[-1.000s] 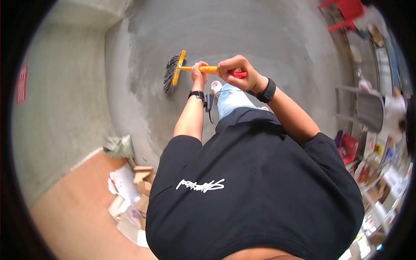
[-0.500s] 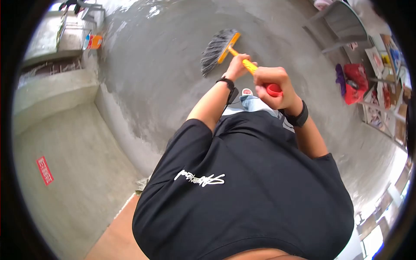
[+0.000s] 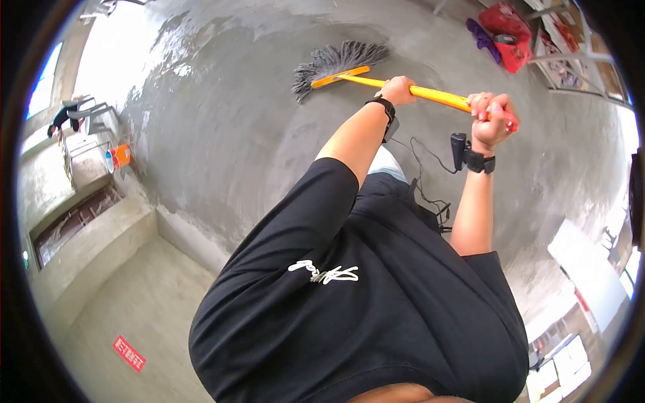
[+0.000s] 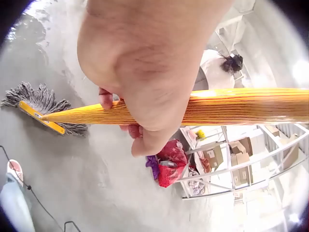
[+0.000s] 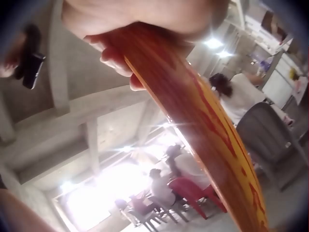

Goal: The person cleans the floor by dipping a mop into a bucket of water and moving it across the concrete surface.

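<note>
A mop with grey string strands (image 3: 342, 57) and a yellow clamp bar (image 3: 341, 76) lies against the grey floor, ahead of the person. Its yellow, red-streaked handle (image 3: 440, 95) slants back toward the body. Partway along the handle, the left hand (image 3: 400, 91) grips it; in the left wrist view that hand (image 4: 145, 72) wraps over the shaft with fingertips showing beneath. The right hand (image 3: 494, 124) holds the red-tipped top end, its fingers curled round it. The right wrist view shows the handle (image 5: 198, 121) running down from under the right hand (image 5: 145, 14).
An orange bucket (image 3: 119, 158) and grey chairs (image 3: 97, 114) stand by the left wall. A red bag (image 3: 507, 37) lies beside metal shelving (image 3: 578, 60) at the upper right. Cables (image 3: 430, 161) hang near the right wrist. Seated people (image 5: 164, 186) appear in the background.
The view has turned left, bringing the bucket and chairs further in. The mop head has swung across the floor, and the right hand has moved right, away from the left hand. Both hands keep their grip.
</note>
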Available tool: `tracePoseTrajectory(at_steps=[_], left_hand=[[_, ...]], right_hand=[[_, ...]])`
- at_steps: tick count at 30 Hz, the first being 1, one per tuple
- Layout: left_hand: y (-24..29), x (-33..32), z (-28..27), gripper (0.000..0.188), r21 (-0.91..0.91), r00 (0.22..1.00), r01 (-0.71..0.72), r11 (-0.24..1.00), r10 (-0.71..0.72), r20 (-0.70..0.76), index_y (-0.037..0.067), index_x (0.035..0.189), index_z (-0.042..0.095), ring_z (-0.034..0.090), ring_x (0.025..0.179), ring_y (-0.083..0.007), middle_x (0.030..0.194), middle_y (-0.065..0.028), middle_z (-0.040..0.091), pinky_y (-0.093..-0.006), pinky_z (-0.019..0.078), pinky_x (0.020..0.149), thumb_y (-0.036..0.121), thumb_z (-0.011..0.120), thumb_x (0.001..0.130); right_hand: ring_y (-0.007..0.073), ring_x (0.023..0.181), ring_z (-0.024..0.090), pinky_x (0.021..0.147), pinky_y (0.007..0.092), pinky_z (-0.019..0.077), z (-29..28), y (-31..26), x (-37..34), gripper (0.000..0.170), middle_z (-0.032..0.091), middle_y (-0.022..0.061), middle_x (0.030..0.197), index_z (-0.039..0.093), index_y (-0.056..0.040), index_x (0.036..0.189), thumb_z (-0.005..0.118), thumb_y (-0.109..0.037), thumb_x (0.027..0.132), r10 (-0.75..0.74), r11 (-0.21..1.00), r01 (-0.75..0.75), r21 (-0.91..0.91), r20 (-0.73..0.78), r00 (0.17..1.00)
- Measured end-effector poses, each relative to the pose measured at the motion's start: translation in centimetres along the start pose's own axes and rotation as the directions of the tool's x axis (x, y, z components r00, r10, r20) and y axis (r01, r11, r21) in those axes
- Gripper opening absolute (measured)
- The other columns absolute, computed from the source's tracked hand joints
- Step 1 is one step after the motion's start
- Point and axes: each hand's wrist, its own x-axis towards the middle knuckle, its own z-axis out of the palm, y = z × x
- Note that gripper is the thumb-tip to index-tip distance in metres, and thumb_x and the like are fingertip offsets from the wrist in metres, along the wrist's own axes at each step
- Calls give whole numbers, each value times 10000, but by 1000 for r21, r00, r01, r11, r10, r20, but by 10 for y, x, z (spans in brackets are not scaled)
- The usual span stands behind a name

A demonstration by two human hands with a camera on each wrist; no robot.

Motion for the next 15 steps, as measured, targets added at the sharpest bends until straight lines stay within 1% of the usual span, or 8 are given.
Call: tracePoseTrajectory(at_steps=[5, 7, 9, 10, 11, 12, 13, 15], left_hand=[[24, 6, 8, 329, 111, 988, 130, 985, -137, 65, 159, 951, 679, 635, 819, -280, 834, -94, 668, -393, 491, 770, 269, 652, 642], [24, -12, 1, 328, 92, 976, 202, 975, -208, 61, 166, 957, 680, 639, 826, -260, 859, -90, 671, -378, 491, 779, 263, 646, 645], [8, -40, -3, 327, 39, 966, 258, 965, -257, -18, 167, 958, 680, 642, 819, -252, 854, -89, 672, -374, 490, 780, 260, 647, 646], [7, -44, -4, 326, 21, 957, 282, 959, -280, -77, 168, 959, 680, 644, 812, -244, 850, -89, 673, -369, 489, 782, 257, 649, 647], [3, -60, -16, 350, -69, 937, 340, 938, -345, -64, 159, 979, 676, 642, 820, -259, 857, -98, 673, -370, 488, 799, 233, 665, 638], [-9, -76, -21, 367, -159, 910, 393, 906, -408, -76, 173, 1014, 666, 626, 896, -259, 944, -92, 661, -372, 480, 834, 217, 663, 650], [-24, -95, -22, 388, -254, 878, 437, 863, -471, -89, 187, 1050, 657, 611, 972, -258, 1031, -86, 650, -373, 471, 870, 201, 661, 662], [-45, -148, -20, 403, -399, 798, 493, 773, -585, -145, 181, 1059, 653, 608, 982, -257, 1037, -90, 649, -362, 474, 875, 195, 674, 657]], right_hand=[[145, 408, 343, 504, 348, 406, -42, 1, 19, 173, 329, 18, 460, 334, -93, 606, 423, -136, 748, 103, 994, -93, 65, -166, 981], [142, 406, 345, 501, 351, 410, -35, 1, 22, 163, 333, 12, 463, 338, -103, 615, 427, -136, 748, 138, 987, -126, 101, -121, 983], [139, 408, 351, 493, 353, 414, -15, 6, 22, 157, 332, 11, 463, 339, -107, 623, 434, -135, 746, 173, 979, -164, 118, -72, 982], [136, 408, 357, 485, 354, 417, -14, 14, 26, 155, 334, 10, 464, 342, -108, 629, 437, -136, 748, 162, 978, -161, 130, -3, 987], [135, 407, 358, 481, 350, 416, 5, 14, 27, 151, 337, 10, 465, 353, -104, 628, 441, -133, 746, 168, 974, -178, 141, 86, 982], [134, 407, 357, 482, 347, 415, 29, 16, 27, 152, 338, 10, 466, 358, -100, 622, 444, -129, 744, 179, 965, -209, 156, 188, 966], [133, 406, 355, 483, 345, 414, 56, 16, 22, 154, 340, 10, 466, 363, -96, 616, 448, -124, 742, 186, 955, -243, 171, 295, 937], [131, 430, 348, 520, 340, 408, 113, 6, -1, 179, 323, 5, 470, 344, -96, 594, 440, -121, 743, 244, 936, -336, 108, 490, 837]])
